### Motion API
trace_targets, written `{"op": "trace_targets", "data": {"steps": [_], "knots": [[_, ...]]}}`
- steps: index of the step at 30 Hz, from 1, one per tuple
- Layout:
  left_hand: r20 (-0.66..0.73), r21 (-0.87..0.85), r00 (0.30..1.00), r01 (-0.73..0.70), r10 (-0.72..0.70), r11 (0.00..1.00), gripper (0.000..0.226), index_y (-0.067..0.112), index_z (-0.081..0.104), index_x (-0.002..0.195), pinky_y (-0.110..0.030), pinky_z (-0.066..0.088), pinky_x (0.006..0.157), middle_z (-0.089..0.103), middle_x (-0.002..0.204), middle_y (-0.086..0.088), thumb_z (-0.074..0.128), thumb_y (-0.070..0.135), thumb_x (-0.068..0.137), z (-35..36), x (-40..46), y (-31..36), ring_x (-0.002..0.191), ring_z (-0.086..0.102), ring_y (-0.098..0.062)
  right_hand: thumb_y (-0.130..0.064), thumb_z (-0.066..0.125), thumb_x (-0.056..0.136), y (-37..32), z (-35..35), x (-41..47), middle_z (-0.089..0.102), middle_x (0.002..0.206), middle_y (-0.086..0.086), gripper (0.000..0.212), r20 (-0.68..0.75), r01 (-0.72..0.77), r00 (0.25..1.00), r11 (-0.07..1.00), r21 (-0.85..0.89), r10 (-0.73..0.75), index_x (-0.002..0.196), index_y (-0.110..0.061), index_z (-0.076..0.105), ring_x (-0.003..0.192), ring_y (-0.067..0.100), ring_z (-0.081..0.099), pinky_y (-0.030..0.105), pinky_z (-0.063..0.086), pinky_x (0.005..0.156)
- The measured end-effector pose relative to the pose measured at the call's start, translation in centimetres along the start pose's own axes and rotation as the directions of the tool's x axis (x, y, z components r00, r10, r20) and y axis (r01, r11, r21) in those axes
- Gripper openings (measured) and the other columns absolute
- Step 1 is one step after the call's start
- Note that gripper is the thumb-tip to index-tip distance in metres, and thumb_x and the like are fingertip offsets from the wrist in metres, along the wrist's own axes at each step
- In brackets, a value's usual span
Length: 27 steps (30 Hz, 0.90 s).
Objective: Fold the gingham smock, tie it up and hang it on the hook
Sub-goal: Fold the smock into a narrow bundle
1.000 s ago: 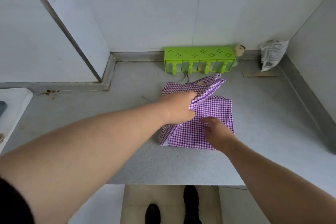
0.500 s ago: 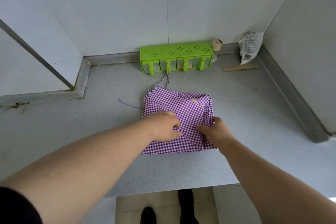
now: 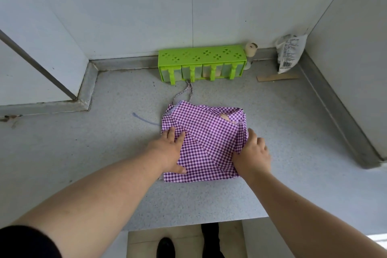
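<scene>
- Nearest the camera, below the near edge of the grey counter (image 3: 83,144), two dark shoes (image 3: 165,246) stand on a pale floor.
- The gingham smock (image 3: 206,140) lies folded into a rough square on the counter, near that front edge — purple-and-white checks, with a diagonal flap across its top.
- The left hand (image 3: 168,152) rests flat on the smock's left side, fingers straight and spread, thumb along the lower left part; it presses the cloth and grasps nothing.
- The right hand (image 3: 252,154) is at the smock's right edge. Its fingers look curled over the stacked layers there, though the fingertips are hidden, so whether it pinches the edge or only pushes on it I cannot tell.
- Just left of the smock, a thin bluish cord (image 3: 144,119) trails over the counter.
- From the smock's far left corner a gingham tie (image 3: 186,92) loops away toward the wall.
- Beyond the smock, against the wall, stands a green plastic rack (image 3: 201,56) — the tie's loop reaches its front.
- Right of the rack stand a small beige spool-like object (image 3: 250,49), a strip of cardboard (image 3: 276,77), and a printed plastic bag (image 3: 290,52) in the corner.
</scene>
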<state>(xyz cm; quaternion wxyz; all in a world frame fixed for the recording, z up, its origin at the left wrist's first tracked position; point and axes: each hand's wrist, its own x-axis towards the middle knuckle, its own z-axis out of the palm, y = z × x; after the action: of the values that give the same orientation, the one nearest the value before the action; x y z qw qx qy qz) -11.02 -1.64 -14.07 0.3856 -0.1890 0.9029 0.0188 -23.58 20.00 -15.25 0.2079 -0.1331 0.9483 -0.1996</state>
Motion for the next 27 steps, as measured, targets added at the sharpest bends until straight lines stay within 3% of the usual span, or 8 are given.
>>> {"op": "trace_targets", "data": {"steps": [3,6,8,11,16,23,25,27], "knots": [[0.008,0.064,1.0,0.002,-0.002,0.998,0.14,0.021,-0.024,0.165,-0.056,0.022,0.129,-0.025,0.171,-0.024,0.07,0.08,0.079,-0.2,0.6,0.6,0.161,-0.006,-0.046,-0.014,0.045,0.088,-2.1,-0.3,-0.6,0.033,0.158,0.005,0.078,-0.107,0.282,0.944,0.932,-0.229,-0.312,0.16,-0.029,0.02,0.15,0.029,0.027,0.049,0.016,0.126],[0.019,0.114,0.999,0.025,-0.027,0.993,0.143,0.017,-0.02,0.166,-0.053,0.027,0.127,-0.02,0.172,-0.027,0.071,0.081,0.076,-0.6,1.3,1.1,0.161,0.002,-0.048,-0.019,0.049,0.093,-6.0,0.9,-0.3,0.029,0.166,0.001,0.071,0.088,0.64,0.762,0.724,-0.258,-0.642,0.159,-0.033,0.029,0.155,0.026,0.02,0.049,0.016,0.126],[0.044,0.19,0.999,0.015,-0.023,0.982,0.138,0.011,-0.018,0.166,-0.051,0.02,0.129,-0.019,0.172,-0.028,0.064,0.083,0.081,-1.0,1.3,1.3,0.161,0.0,-0.046,-0.027,0.044,0.1,-8.7,2.9,0.0,0.018,0.172,-0.001,0.066,0.253,0.738,0.674,0.639,-0.216,-0.694,0.162,-0.034,0.023,0.159,0.024,0.011,0.046,0.01,0.128],[0.086,0.19,0.994,0.05,-0.067,0.981,0.133,0.016,-0.019,0.166,-0.051,0.01,0.13,-0.027,0.17,-0.026,0.06,0.083,0.083,-0.9,1.1,1.5,0.161,-0.007,-0.047,-0.045,0.027,0.107,-9.6,5.4,1.8,-0.003,0.175,-0.002,0.065,0.361,0.701,0.709,0.662,-0.266,-0.606,0.166,-0.03,0.005,0.161,0.019,-0.007,0.042,-0.005,0.129],[0.118,0.135,0.988,0.079,-0.096,0.988,0.15,0.028,-0.035,0.159,-0.059,0.022,0.127,-0.033,0.165,-0.03,0.072,0.085,0.07,-0.3,2.5,1.2,0.158,-0.003,-0.057,-0.067,0.002,0.101,-3.7,4.3,8.1,-0.024,0.17,-0.005,0.075,0.279,0.489,0.871,0.755,-0.436,-0.403,0.162,-0.03,-0.021,0.158,0.016,-0.019,0.042,-0.008,0.128],[0.104,0.119,0.992,0.057,-0.069,0.991,0.151,0.029,-0.037,0.158,-0.057,0.023,0.128,-0.035,0.164,-0.028,0.073,0.083,0.069,0.0,2.5,0.8,0.158,-0.004,-0.056,-0.056,-0.005,0.105,-0.7,1.0,11.3,-0.015,0.173,-0.004,0.069,0.225,0.398,0.917,0.802,-0.446,-0.33,0.165,-0.023,-0.011,0.158,0.013,-0.017,0.039,-0.011,0.128],[0.112,0.116,0.991,0.059,-0.072,0.991,0.151,0.029,-0.036,0.158,-0.056,0.021,0.129,-0.036,0.164,-0.028,0.074,0.082,0.07,-0.1,2.4,0.9,0.158,-0.005,-0.056,-0.043,0.001,0.107,-2.4,0.9,10.3,-0.019,0.172,0.006,0.065,0.21,0.342,0.939,0.773,-0.534,-0.271,0.163,-0.015,-0.017,0.157,0.022,-0.021,0.045,-0.013,0.128],[0.115,0.115,0.991,0.06,-0.073,0.992,0.151,0.029,-0.036,0.158,-0.055,0.022,0.129,-0.036,0.164,-0.028,0.073,0.083,0.069,-0.1,2.5,0.9,0.157,-0.005,-0.057,-0.032,0.015,0.106,-4.8,0.9,7.8,-0.025,0.169,0.011,0.069,0.168,0.357,0.933,0.762,-0.541,-0.319,0.16,-0.014,-0.024,0.155,0.029,-0.025,0.05,-0.013,0.127]]}}
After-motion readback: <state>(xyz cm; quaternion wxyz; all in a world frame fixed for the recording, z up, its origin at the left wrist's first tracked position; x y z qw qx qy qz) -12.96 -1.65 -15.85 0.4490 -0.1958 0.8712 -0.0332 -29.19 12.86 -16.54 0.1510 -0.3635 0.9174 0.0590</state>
